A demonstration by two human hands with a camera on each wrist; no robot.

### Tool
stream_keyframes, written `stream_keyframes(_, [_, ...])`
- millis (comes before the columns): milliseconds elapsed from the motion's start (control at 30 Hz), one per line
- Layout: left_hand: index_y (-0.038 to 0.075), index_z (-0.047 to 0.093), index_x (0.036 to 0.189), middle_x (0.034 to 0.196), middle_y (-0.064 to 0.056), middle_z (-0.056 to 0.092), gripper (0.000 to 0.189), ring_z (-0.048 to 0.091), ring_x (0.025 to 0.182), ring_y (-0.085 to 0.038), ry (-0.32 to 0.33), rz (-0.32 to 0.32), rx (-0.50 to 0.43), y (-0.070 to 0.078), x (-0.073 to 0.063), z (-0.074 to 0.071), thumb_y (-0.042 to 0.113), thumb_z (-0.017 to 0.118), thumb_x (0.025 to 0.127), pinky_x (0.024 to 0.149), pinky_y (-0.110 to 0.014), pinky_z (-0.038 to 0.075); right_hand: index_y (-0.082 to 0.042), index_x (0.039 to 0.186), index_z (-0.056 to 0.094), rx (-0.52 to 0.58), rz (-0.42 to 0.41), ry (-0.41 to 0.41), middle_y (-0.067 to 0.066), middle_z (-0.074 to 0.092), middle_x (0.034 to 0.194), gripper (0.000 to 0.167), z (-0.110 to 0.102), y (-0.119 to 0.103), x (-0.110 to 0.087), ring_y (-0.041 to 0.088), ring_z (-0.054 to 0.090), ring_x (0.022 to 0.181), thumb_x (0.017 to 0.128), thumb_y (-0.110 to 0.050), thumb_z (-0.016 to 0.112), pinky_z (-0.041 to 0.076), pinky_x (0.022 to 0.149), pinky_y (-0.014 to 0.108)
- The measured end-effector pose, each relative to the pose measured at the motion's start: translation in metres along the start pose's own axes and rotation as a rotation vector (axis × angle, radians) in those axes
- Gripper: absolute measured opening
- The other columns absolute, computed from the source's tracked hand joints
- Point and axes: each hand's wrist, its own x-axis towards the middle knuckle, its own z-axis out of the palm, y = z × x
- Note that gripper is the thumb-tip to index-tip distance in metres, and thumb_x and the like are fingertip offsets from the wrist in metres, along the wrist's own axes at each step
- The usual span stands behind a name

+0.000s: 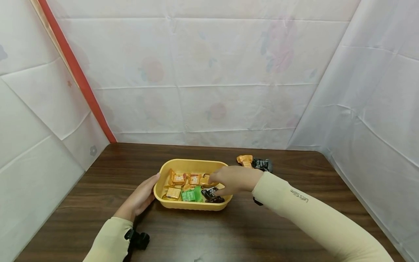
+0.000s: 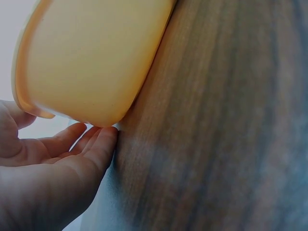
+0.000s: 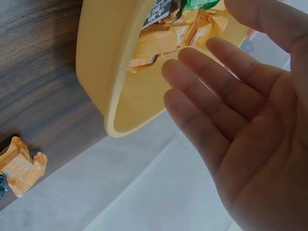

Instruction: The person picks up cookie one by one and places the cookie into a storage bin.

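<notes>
A yellow plastic basket [image 1: 193, 206] stands on the table, holding several wrapped candies: orange ones [image 1: 178, 178], a yellow one [image 1: 173, 193], a green one [image 1: 188, 196] and black ones [image 1: 209, 192]. Against the basket's left end my left hand [image 1: 142, 196] rests from outside. In the left wrist view its fingertips [image 2: 107, 134] touch the basket's lower edge, with the thumb by the rim. My right hand [image 1: 234, 179] reaches over the basket's right end. Seen from the right wrist, its fingers [image 3: 192, 108] are extended and apart above the candies, with nothing in the palm.
Behind the right hand, an orange-wrapped candy [image 1: 244, 160] and a black-wrapped candy [image 1: 262, 164] lie side by side on the dark wooden table [image 1: 196, 233]. White patterned sheets [image 1: 209, 72] enclose the table at the back and both sides. A red strip [image 1: 78, 72] runs down the left corner.
</notes>
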Motion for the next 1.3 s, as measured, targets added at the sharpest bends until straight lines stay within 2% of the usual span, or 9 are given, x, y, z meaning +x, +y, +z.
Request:
stream_keyframes(233, [-0.002, 0.012, 0.159, 0.164, -0.020, 0.011, 0.075, 0.017, 0.148, -0.031, -0.002, 0.001, 0.009, -0.001, 0.000, -0.001, 0.051, 0.028, 0.109, 0.116, -0.047, 0.021, -0.013, 0.129, 0.065, 0.011, -0.009, 0.039, 0.003, 0.065, 0.129, 0.034, 0.002, 0.003, -0.007, 0.017, 0.061, 0.116, 0.099, -0.028, 0.067, 0.051, 0.092, 0.035])
stream_keyframes(467, [-0.002, 0.011, 0.159, 0.165, -0.020, 0.010, 0.076, 0.015, 0.148, -0.031, -0.008, 0.010, 0.000, -0.002, 0.001, 0.000, 0.052, 0.029, 0.109, 0.117, -0.049, 0.018, -0.014, 0.136, 0.061, 0.053, 0.049, 0.105, 0.000, 0.061, 0.134, 0.037, 0.004, 0.018, -0.019, 0.017, 0.058, 0.120, 0.101, -0.027, 0.063, 0.050, 0.095, 0.035])
stream_keyframes(667, [-0.002, 0.012, 0.159, 0.165, -0.020, 0.010, 0.075, 0.015, 0.148, -0.031, -0.016, 0.016, -0.002, -0.001, 0.001, -0.001, 0.051, 0.029, 0.109, 0.117, -0.050, 0.018, -0.012, 0.131, 0.064, 0.020, 0.062, 0.173, 0.005, 0.063, 0.128, 0.034, 0.007, 0.034, -0.029, 0.018, 0.062, 0.108, 0.099, -0.023, 0.065, 0.051, 0.090, 0.035])
stream_keyframes(800, [-0.002, 0.011, 0.159, 0.165, -0.020, 0.009, 0.074, 0.013, 0.149, -0.031, -0.017, 0.015, -0.003, -0.001, 0.000, -0.001, 0.050, 0.029, 0.109, 0.117, -0.050, 0.017, -0.009, 0.128, 0.065, 0.019, 0.057, 0.199, 0.007, 0.065, 0.124, 0.033, 0.010, 0.043, -0.035, 0.019, 0.061, 0.112, 0.098, -0.022, 0.065, 0.050, 0.093, 0.035])
stream_keyframes(900, [-0.002, 0.011, 0.159, 0.165, -0.020, 0.009, 0.074, 0.012, 0.149, -0.031, -0.016, 0.013, -0.001, 0.000, 0.000, -0.001, 0.049, 0.028, 0.110, 0.117, -0.050, 0.017, -0.009, 0.128, 0.065, 0.022, 0.065, 0.213, 0.004, 0.066, 0.123, 0.034, 0.013, 0.051, -0.040, 0.018, 0.061, 0.112, 0.098, -0.022, 0.067, 0.050, 0.093, 0.036])
stream_keyframes(1000, [-0.003, 0.011, 0.159, 0.165, -0.020, 0.009, 0.074, 0.012, 0.149, -0.031, -0.015, 0.012, 0.000, 0.000, 0.000, -0.001, 0.049, 0.028, 0.110, 0.117, -0.050, 0.017, -0.009, 0.129, 0.064, 0.050, 0.078, 0.235, 0.002, 0.066, 0.121, 0.034, 0.016, 0.060, -0.045, 0.017, 0.063, 0.101, 0.097, -0.020, 0.068, 0.051, 0.088, 0.036])
stream_keyframes(1100, [-0.003, 0.011, 0.159, 0.165, -0.020, 0.009, 0.074, 0.012, 0.149, -0.031, -0.014, 0.014, -0.001, -0.001, 0.000, -0.001, 0.049, 0.028, 0.110, 0.117, -0.050, 0.017, -0.011, 0.128, 0.064, 0.051, 0.103, 0.261, 0.001, 0.066, 0.121, 0.032, 0.021, 0.073, -0.048, 0.016, 0.062, 0.099, 0.097, -0.018, 0.068, 0.051, 0.086, 0.037])
stream_keyframes(1233, [-0.003, 0.011, 0.159, 0.165, -0.020, 0.008, 0.075, 0.012, 0.149, -0.031, -0.013, 0.012, 0.001, -0.001, 0.001, -0.001, 0.050, 0.029, 0.109, 0.117, -0.050, 0.017, -0.010, 0.126, 0.065, 0.028, 0.139, 0.275, 0.008, 0.063, 0.129, 0.030, 0.028, 0.090, -0.051, 0.023, 0.059, 0.117, 0.097, -0.017, 0.067, 0.049, 0.095, 0.042])
stream_keyframes(1300, [-0.003, 0.012, 0.159, 0.165, -0.020, 0.009, 0.076, 0.012, 0.149, -0.031, -0.012, 0.010, 0.001, -0.001, 0.001, -0.001, 0.051, 0.030, 0.109, 0.117, -0.050, 0.017, -0.008, 0.126, 0.065, 0.029, 0.166, 0.268, 0.010, 0.061, 0.130, 0.031, 0.032, 0.099, -0.053, 0.027, 0.057, 0.120, 0.097, -0.016, 0.067, 0.048, 0.097, 0.044])
